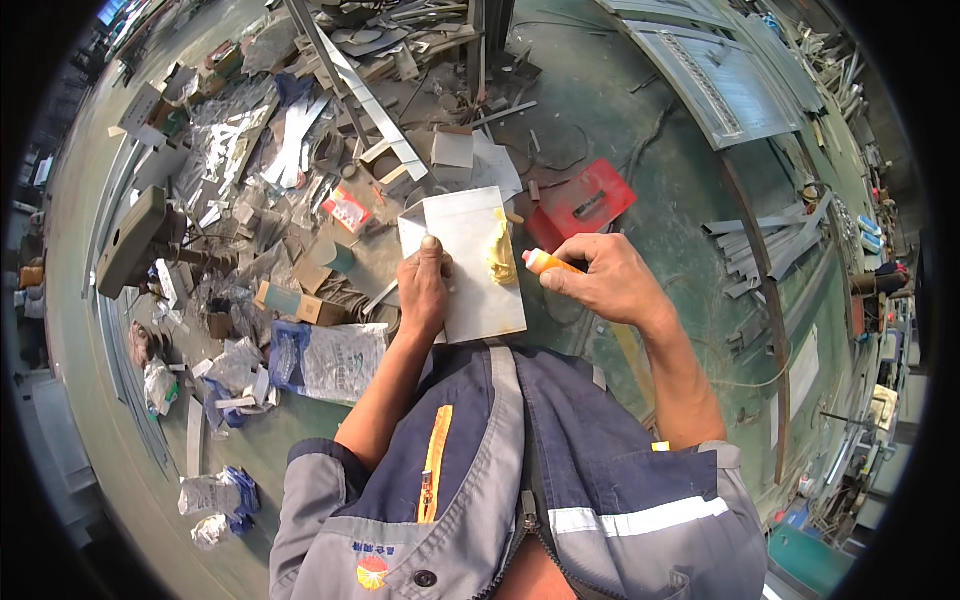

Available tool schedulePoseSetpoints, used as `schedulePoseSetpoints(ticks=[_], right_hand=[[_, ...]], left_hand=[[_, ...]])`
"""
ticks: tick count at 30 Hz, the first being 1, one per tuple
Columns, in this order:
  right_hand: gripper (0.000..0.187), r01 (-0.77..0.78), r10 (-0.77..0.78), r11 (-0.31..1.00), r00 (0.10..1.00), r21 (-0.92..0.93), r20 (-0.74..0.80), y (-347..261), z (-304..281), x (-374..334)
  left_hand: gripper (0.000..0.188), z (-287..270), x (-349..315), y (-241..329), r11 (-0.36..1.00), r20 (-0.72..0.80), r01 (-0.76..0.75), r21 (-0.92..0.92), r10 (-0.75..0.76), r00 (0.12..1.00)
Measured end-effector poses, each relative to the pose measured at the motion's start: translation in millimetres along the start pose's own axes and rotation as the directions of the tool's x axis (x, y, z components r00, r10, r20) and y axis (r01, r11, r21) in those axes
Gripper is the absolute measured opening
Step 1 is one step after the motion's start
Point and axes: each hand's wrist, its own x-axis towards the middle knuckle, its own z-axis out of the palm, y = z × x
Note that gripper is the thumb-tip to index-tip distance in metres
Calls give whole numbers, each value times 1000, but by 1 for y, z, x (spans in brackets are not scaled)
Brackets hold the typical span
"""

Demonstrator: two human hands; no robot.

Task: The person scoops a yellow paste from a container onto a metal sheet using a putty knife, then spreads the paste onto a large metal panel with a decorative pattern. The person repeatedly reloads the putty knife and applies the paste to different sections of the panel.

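My left hand (pixel 424 288) grips a flat light-grey plate (pixel 460 250) by its left edge, thumb on top, in front of my chest. A lump of pale yellow paste (pixel 501 258) lies along the plate's right side, with a thin smear running up from it. Just right of the paste, my right hand (pixel 612 278) is closed round a small orange tube (pixel 550 263). The tube's pinkish tip points left toward the paste and looks slightly apart from it. The tube's rear end is hidden in my fingers.
Scrap metal strips, boxes and plastic litter the floor to the left, with a white-and-blue sack (pixel 335 360) nearby. A red case (pixel 592 200) lies beyond my right hand. Large metal panels (pixel 710 80) stand far right, near a pile of metal profiles (pixel 775 240).
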Motion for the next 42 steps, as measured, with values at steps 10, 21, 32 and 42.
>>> schedulePoseSetpoints(ticks=[10,21,32,42], right_hand=[[36,90,-78,984,994,-155,83,-7,4,16],[39,149,-129,966,986,-211,106,-18,4,21],[32,137,-104,949,986,-285,128,-17,9,23],[31,277,-251,904,961,-327,120,-7,11,26]], left_hand=[[62,-4,-4,4,999,20,-32,3,32,999],[62,-9,-7,6,997,22,-76,-13,76,997],[60,-11,-10,7,997,58,-71,-9,72,996],[61,-8,-11,9,996,64,-83,-14,83,994]])
